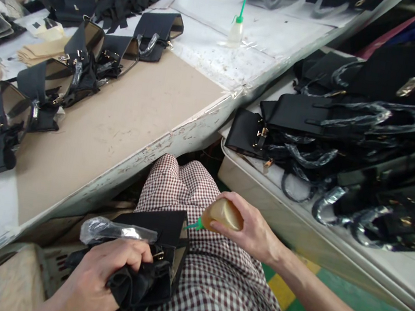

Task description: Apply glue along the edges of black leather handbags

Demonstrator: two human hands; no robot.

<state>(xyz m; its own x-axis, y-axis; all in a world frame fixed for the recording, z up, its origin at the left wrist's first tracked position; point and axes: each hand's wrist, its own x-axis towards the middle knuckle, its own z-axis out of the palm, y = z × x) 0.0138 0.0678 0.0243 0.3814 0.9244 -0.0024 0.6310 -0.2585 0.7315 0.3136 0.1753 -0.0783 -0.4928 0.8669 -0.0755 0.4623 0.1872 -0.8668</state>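
Note:
On my lap lies a black handbag [170,226] with a plastic-wrapped handle [116,231]. My left hand [105,276] is wrapped round bunched black material at its near side. Above the lap, my right hand [246,224] grips a squeeze bottle [224,214] of amber liquid, tilted with its green nozzle pointing left. The nozzle tip is at the bag's right edge; whether it touches cannot be made out.
Several black bags [153,36] stand in a row on the table [132,107] at the left. A second bottle [235,34] with a green nozzle stands farther back. More black bags [301,112] are piled on a white-edged surface [265,186] at the right.

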